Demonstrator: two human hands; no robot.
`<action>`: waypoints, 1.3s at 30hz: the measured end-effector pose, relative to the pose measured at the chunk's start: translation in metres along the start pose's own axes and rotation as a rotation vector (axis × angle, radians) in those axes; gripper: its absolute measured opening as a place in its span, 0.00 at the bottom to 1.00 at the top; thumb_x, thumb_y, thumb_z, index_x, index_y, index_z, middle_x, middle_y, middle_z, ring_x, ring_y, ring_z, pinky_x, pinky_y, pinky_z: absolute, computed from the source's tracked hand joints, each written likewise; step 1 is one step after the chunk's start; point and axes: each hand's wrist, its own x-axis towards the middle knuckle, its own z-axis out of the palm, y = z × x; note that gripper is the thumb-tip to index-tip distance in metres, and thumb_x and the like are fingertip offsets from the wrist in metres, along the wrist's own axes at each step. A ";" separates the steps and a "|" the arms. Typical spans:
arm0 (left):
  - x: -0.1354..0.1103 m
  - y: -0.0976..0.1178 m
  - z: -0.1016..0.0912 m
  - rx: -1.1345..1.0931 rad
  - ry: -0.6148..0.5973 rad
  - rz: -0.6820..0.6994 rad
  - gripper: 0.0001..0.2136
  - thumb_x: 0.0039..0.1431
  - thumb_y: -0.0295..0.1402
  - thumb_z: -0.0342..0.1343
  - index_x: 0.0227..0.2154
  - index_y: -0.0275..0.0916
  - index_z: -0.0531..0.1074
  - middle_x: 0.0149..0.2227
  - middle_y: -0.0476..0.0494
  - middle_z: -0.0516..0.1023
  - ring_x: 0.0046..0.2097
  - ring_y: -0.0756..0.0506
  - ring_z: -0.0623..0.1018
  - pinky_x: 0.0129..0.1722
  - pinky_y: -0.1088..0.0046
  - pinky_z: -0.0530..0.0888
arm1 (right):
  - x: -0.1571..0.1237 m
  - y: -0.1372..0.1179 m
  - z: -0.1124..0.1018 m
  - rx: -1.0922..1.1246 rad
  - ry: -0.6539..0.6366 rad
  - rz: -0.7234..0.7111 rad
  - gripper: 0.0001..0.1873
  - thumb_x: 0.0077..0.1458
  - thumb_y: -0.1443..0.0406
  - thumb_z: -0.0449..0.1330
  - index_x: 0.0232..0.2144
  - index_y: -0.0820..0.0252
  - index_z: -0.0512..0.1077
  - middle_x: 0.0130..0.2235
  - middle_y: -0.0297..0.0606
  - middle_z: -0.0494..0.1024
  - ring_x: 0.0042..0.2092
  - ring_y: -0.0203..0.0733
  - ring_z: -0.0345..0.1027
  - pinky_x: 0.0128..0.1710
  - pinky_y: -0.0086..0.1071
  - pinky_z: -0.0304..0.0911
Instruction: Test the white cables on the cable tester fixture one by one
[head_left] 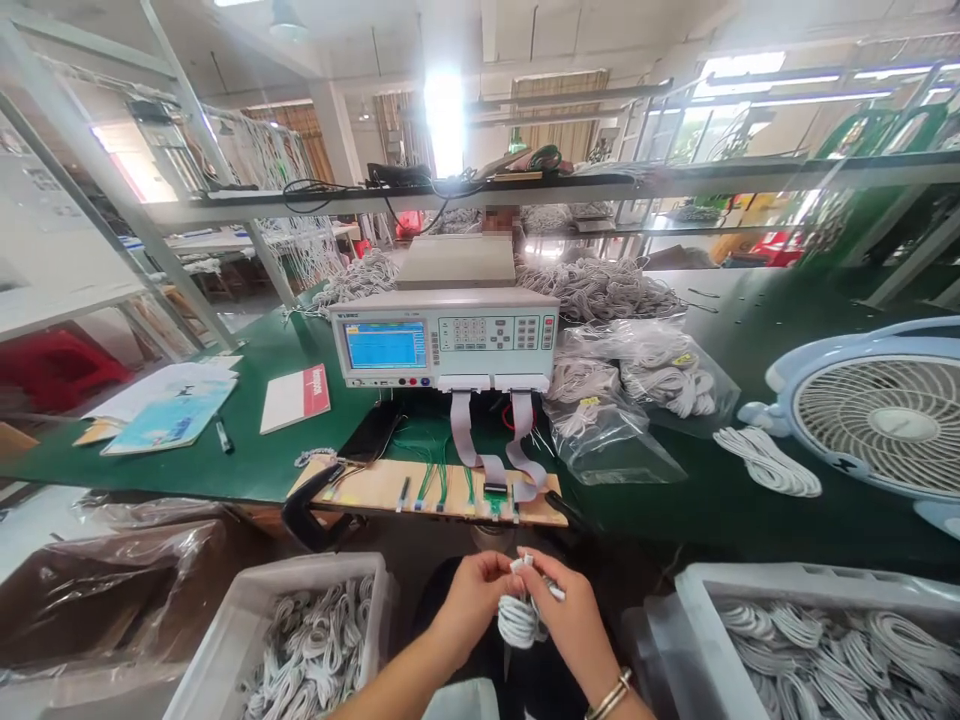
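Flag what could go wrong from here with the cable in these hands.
The coiled cable hangs below the fingertips of the left hand and right hand, so it might slip or loosen if the grip eases.

Similar-looking bundles fill both the left bin and right bin, so a mix-up seems possible.

Ribbon cables loop from the tester to the wooden board just beyond the hands; a snag could tug them.
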 end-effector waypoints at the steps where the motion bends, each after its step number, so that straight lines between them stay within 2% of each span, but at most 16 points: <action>1: 0.002 -0.001 0.001 0.036 0.044 0.058 0.13 0.37 0.39 0.59 0.23 0.33 0.69 0.22 0.49 0.69 0.26 0.51 0.66 0.28 0.76 0.62 | 0.002 0.002 0.001 -0.027 0.010 -0.012 0.15 0.47 0.59 0.54 0.36 0.59 0.71 0.38 0.40 0.75 0.40 0.45 0.67 0.41 0.34 0.59; 3: 0.006 -0.003 0.002 0.064 0.142 0.146 0.12 0.41 0.41 0.56 0.22 0.34 0.68 0.22 0.49 0.69 0.26 0.51 0.66 0.28 0.76 0.63 | 0.007 0.005 0.003 -0.063 0.029 -0.038 0.14 0.48 0.59 0.53 0.36 0.57 0.71 0.37 0.40 0.75 0.38 0.45 0.67 0.39 0.34 0.60; 6: 0.011 -0.005 0.003 -0.010 0.212 0.134 0.13 0.44 0.43 0.51 0.25 0.36 0.65 0.23 0.50 0.68 0.25 0.51 0.66 0.25 0.76 0.65 | 0.020 0.009 0.004 -0.030 0.013 -0.014 0.13 0.46 0.60 0.54 0.32 0.60 0.71 0.31 0.40 0.76 0.33 0.43 0.68 0.33 0.31 0.62; 10: 0.013 -0.001 0.000 -0.114 0.155 0.050 0.13 0.44 0.43 0.52 0.25 0.36 0.64 0.23 0.51 0.66 0.25 0.51 0.67 0.23 0.75 0.67 | 0.036 0.008 0.002 0.001 -0.078 0.078 0.12 0.45 0.59 0.56 0.21 0.64 0.71 0.22 0.36 0.74 0.25 0.39 0.66 0.24 0.27 0.60; 17: 0.012 0.013 -0.012 -0.204 0.087 0.004 0.12 0.45 0.39 0.54 0.24 0.34 0.65 0.21 0.50 0.66 0.23 0.53 0.67 0.25 0.75 0.67 | 0.049 0.001 -0.003 0.020 -0.123 0.074 0.14 0.43 0.58 0.57 0.18 0.63 0.72 0.19 0.33 0.72 0.24 0.37 0.63 0.24 0.27 0.56; 19: 0.012 0.016 -0.016 -0.207 0.106 -0.009 0.12 0.44 0.39 0.54 0.24 0.33 0.65 0.22 0.49 0.67 0.23 0.53 0.67 0.26 0.75 0.67 | 0.050 0.002 0.002 0.099 -0.092 0.135 0.13 0.41 0.58 0.58 0.18 0.64 0.72 0.18 0.33 0.71 0.23 0.37 0.62 0.24 0.27 0.57; 23: 0.014 0.020 -0.021 -0.233 0.157 -0.038 0.12 0.42 0.39 0.56 0.23 0.34 0.64 0.22 0.48 0.69 0.23 0.54 0.67 0.24 0.78 0.65 | 0.047 0.005 0.012 0.271 0.016 0.266 0.15 0.41 0.57 0.58 0.25 0.65 0.73 0.22 0.36 0.73 0.24 0.39 0.64 0.24 0.29 0.59; 25: 0.016 0.021 -0.021 -0.253 0.154 -0.051 0.13 0.42 0.39 0.56 0.22 0.33 0.64 0.22 0.48 0.69 0.22 0.55 0.67 0.23 0.80 0.64 | 0.044 0.003 0.011 0.227 0.013 0.225 0.16 0.42 0.57 0.58 0.26 0.65 0.73 0.23 0.37 0.74 0.25 0.39 0.64 0.25 0.29 0.59; 30: 0.018 0.012 -0.010 -0.256 0.125 -0.103 0.14 0.38 0.39 0.58 0.18 0.34 0.62 0.16 0.53 0.64 0.18 0.57 0.62 0.19 0.81 0.60 | 0.038 0.000 -0.004 0.012 -0.119 0.049 0.13 0.44 0.58 0.56 0.27 0.63 0.72 0.26 0.37 0.75 0.29 0.41 0.66 0.28 0.29 0.61; 35: 0.019 0.006 -0.002 -0.277 0.234 -0.052 0.14 0.38 0.39 0.58 0.17 0.34 0.61 0.15 0.53 0.63 0.18 0.57 0.62 0.19 0.81 0.59 | 0.033 0.003 -0.008 -0.003 -0.165 0.003 0.15 0.46 0.59 0.55 0.32 0.65 0.72 0.29 0.41 0.76 0.31 0.43 0.68 0.31 0.30 0.62; 39: 0.020 0.008 -0.002 -0.317 0.259 -0.028 0.13 0.38 0.37 0.58 0.17 0.34 0.62 0.15 0.52 0.64 0.17 0.57 0.62 0.18 0.81 0.59 | 0.031 0.003 -0.006 0.003 -0.175 -0.005 0.16 0.46 0.59 0.55 0.33 0.66 0.72 0.30 0.42 0.76 0.31 0.43 0.68 0.31 0.30 0.62</action>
